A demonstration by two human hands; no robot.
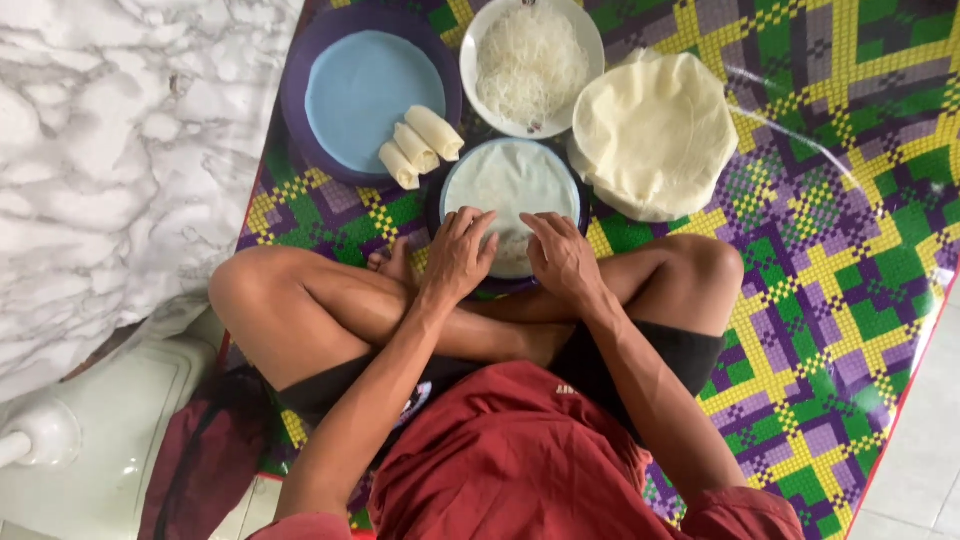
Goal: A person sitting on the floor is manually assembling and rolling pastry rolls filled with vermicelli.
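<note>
Presently, both hands are seen laid on a thin white wrapper sheet (510, 185) spread flat over a dark round plate (583, 205) directly ahead of the crossed legs. The left hand (459, 255) is placed on the sheet's near left edge, fingers bent over the margin and pressing it; the right hand (563, 257) is placed on the near right edge in like manner. Neither hand is clenched; the sheet's near border is pinched under the fingertips, though whether it is lifted or merely pressed cannot be told.

Beyond the sheet, a white bowl (472, 60) of fine white noodles (531, 62) is set at the top centre. To its right, a stack of pale yellow round wrappers (655, 130) is noted, just beside the bowl and the dark plate. To the left, a purple round tray (300, 70) is found, holding a light blue disc (365, 95); three finished pale rolls (420, 147) are lined side by side on its near right rim.

All items are resting on a woven mat (850, 250) patterned in green, purple and yellow. A white marbled surface (120, 150) is seen at the left. No labels or packaging are visible.
</note>
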